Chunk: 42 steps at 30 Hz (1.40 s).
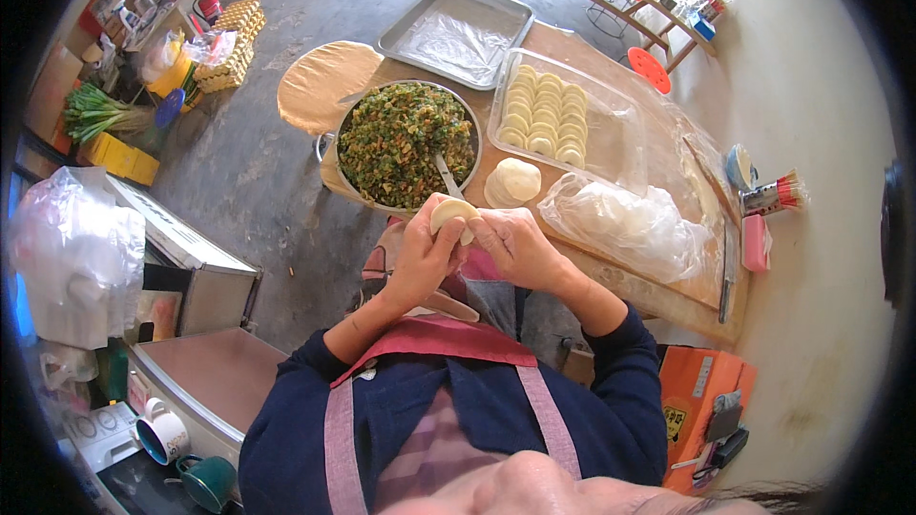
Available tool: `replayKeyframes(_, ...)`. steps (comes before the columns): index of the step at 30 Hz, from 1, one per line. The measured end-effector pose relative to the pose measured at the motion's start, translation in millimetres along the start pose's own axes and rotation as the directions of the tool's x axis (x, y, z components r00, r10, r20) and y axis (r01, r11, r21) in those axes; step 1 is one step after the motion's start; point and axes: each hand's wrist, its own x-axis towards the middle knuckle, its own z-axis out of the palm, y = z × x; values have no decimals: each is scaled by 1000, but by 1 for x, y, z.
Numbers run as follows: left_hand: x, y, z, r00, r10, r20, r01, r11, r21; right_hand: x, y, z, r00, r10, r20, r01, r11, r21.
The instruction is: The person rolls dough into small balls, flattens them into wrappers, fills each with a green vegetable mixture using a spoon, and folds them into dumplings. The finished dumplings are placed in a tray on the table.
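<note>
Close in front of my chest, my left hand and my right hand both grip a folded, pale dough dumpling. The fingers of my right hand pinch its edge. Just beyond them stands a metal bowl heaped with chopped green and orange filling; a metal utensil handle sticks out of it. Beside the bowl lies a stack of round dough wrappers. Behind that stack, a clear plastic container holds three rows of overlapping dumplings.
A metal tray lined with plastic film sits behind the bowl. On the floured wooden board rest a clear plastic bag with pale contents and a long knife. A round stool stands left of the bowl.
</note>
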Motion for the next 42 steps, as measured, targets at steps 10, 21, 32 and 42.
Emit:
replayKeyframes(10,7,-7,9,979,131,-158,-137,990,-26,-4,7,12,994,110,-27,-108,992,69)
replayKeyframes(21,29,-2,-7,990,144,14,-144,987,75,-1,-9,-10,945,-34,-325,-126,879,-460)
replayKeyframes(32,27,2,25,942,318,106,-327,804,497,3,51,-34,852,-217,-477,-45,876,-479)
replayKeyframes(42,40,10,-13,886,460,-59,-391,810,436,45,215,-232,715,126,-688,-626,556,-548)
